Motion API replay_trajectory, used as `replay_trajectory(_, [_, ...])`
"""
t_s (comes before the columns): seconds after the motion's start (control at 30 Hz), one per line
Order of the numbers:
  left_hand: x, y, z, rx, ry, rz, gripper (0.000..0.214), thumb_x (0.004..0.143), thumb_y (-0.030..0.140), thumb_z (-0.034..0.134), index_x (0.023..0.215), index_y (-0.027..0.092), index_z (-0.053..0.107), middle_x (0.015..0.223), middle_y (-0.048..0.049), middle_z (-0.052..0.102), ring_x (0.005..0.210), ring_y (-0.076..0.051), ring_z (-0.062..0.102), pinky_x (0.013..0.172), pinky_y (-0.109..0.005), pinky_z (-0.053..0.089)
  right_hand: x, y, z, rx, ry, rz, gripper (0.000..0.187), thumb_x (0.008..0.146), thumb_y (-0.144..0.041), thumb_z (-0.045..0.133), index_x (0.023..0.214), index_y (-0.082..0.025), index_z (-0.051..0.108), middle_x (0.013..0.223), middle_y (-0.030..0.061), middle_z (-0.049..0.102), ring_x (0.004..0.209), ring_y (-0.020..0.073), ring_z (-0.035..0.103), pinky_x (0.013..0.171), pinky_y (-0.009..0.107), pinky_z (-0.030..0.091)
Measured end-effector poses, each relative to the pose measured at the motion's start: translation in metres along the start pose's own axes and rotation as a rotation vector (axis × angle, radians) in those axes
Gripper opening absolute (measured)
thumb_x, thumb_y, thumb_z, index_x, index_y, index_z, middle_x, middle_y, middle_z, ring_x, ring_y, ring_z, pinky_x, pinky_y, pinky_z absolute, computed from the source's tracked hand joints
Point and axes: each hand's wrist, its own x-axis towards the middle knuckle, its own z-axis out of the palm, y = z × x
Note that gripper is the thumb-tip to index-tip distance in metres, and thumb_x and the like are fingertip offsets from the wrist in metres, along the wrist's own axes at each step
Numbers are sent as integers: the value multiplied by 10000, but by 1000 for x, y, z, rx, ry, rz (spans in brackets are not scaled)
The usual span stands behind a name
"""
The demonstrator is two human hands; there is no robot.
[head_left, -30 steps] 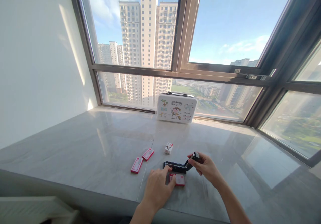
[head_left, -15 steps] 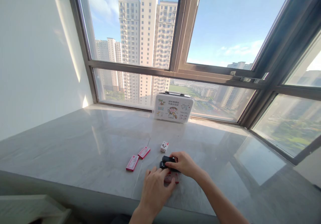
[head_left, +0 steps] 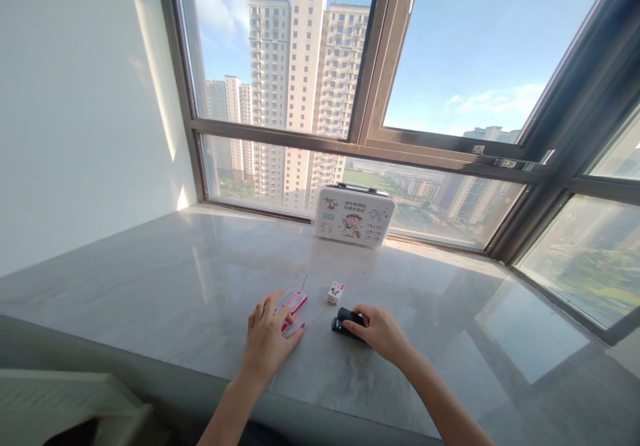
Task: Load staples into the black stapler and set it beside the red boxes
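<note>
My right hand [head_left: 380, 333] is closed around one end of a black stapler [head_left: 347, 315], which lies on its side on the marble sill. Farther left, my left hand [head_left: 267, 333] pinches a flat red-and-white box [head_left: 294, 329] between thumb and fingers. Just beyond its fingertips lies a similar red-and-white box [head_left: 297, 301]. Another box of this kind seems hidden under the hand. A small white carton [head_left: 335, 293] with a dark picture on it stands behind the stapler, touched by neither hand.
A white case [head_left: 355, 216] with cartoon prints and a dark handle stands upright against the window frame [head_left: 270, 139]. The pale marble sill [head_left: 150, 299] ends at a front edge near me. Below it at the left is a light-coloured slatted object [head_left: 75, 399].
My left hand has moved left, carrying the flat box from beside the stapler to the other boxes. My right hand stays on the stapler. The view has shifted slightly.
</note>
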Motion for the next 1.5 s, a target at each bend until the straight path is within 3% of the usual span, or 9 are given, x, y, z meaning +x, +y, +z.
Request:
replay_trajectory(0.17, [1, -29, 15, -217, -137, 14, 189, 823, 311, 649, 983, 238, 581, 1497, -75, 465, 1452, -281, 337, 1110, -442, 416, -1, -2, 1, -9, 4, 19, 379, 885, -581, 606, 995, -244, 741, 625, -39, 573, 585, 132, 518, 555, 250, 239])
replay_trajectory(0.27, [-1, -30, 16, -235, -171, 52, 527, 852, 311, 616, 1353, 242, 467, 1614, -80, 284, 1474, -260, 303, 1149, -439, 386, -1, -5, 1, -23, 1, 25, 374, 887, -568, 600, 989, -237, 741, 628, -32, 576, 593, 136, 516, 562, 250, 240])
replay_trajectory(0.37, [4, -27, 16, -208, -219, 121, 722, 881, 318, 585, 1530, 256, 277, 1612, -66, 296, 1491, -240, 263, 1185, -441, 346, -3, -9, -1, -40, -10, 25, 332, 895, -519, 589, 991, -236, 735, 637, -29, 580, 591, 134, 512, 562, 253, 239])
replay_trajectory(0.6, [16, -12, 24, -164, -183, 147, 599, 893, 336, 568, 1465, 276, 401, 1430, -78, 515, 1337, -258, 485, 1117, -440, 430, -14, -4, -8, -83, -10, 85, 319, 888, -494, 576, 829, -206, 702, 609, -28, 549, 557, 120, 468, 534, 255, 214])
replay_trajectory(0.77, [15, 1, 37, -120, -125, 102, 453, 905, 336, 551, 1335, 206, 493, 1390, -123, 510, 1326, -280, 483, 1088, -449, 449, -31, 16, -1, 33, 65, 170, 450, 904, -585, 528, 780, -185, 692, 544, -37, 430, 526, 119, 396, 521, 256, 206])
replay_trajectory(1.0, [33, 30, 72, -203, -127, 113, 477, 923, 329, 545, 1376, 198, 470, 1460, -130, 472, 1412, -289, 392, 1136, -463, 393, -60, 38, 27, 604, 128, 358, 645, 860, -726, 487, 1033, -151, 722, 686, 16, 579, 609, 178, 508, 527, 247, 349])
replay_trajectory(1.17, [44, 58, 87, -228, -158, 144, 625, 954, 350, 530, 1536, 294, 309, 1491, -97, 449, 1426, -300, 366, 1096, -472, 429, -76, 33, 38, 666, 231, 423, 683, 863, -743, 469, 1121, -156, 702, 714, 41, 621, 603, 199, 555, 508, 258, 402])
replay_trajectory(1.37, [31, 74, 89, -210, -150, 159, 427, 1034, 342, 381, 1451, 285, 449, 1485, -92, 438, 1423, -291, 363, 1108, -493, 423, -49, 18, 41, 834, 173, 377, 678, 888, -709, 478, 1226, -138, 617, 533, -53, 447, 371, 105, 337, 346, 220, 264])
replay_trajectory(1.5, [12, 68, 79, -206, -129, 127, 406, 1041, 310, 352, 1428, 264, 466, 1494, -101, 425, 1428, -291, 360, 1100, -495, 437, -22, -8, 56, 853, 79, 264, 677, 910, -692, 466, 1283, -137, 574, 492, -64, 461, 338, 114, 383, 314, 208, 300])
